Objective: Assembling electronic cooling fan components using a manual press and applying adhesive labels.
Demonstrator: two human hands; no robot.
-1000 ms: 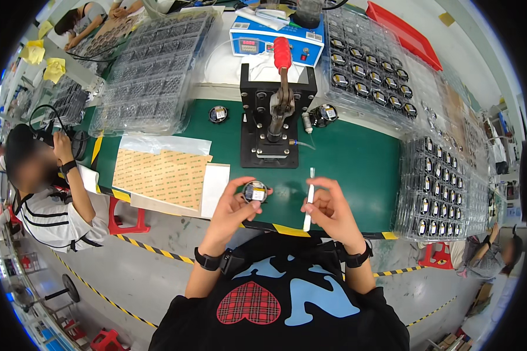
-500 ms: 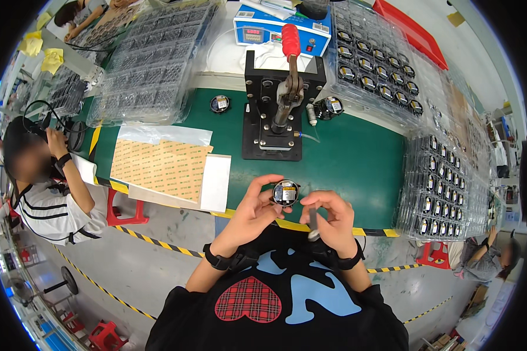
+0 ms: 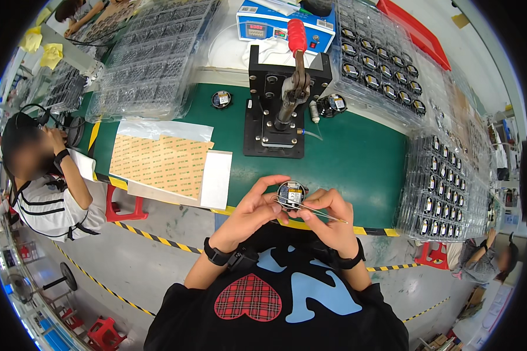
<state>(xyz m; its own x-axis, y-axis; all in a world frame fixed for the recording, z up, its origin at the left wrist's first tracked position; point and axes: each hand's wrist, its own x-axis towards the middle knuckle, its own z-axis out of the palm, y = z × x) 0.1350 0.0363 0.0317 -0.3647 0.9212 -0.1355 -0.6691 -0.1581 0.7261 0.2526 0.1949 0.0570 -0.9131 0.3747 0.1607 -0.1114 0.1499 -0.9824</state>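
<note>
Close to the bench's near edge, my left hand is closed around a small round black device. Its open face, with a silver and yellow labelled part inside, is turned up. My right hand pinches thin metal tweezers, whose tips reach over the device's lower rim. Whether the tips grip anything is too small to tell. Beyond my hands stands a black toggle press with a red lever handle. Similar round devices lie on the green bench, one left of the press and one to its right.
Printed tan adhesive sheets and a white card lie at left. Stacked clear trays stand behind them. Filled trays stand at right. A blue control box is behind the press. A co-worker sits at left.
The tweezers have swung from pointing toward me to lying across the device. My right hand has moved in close to it, and the device has shifted slightly right.
</note>
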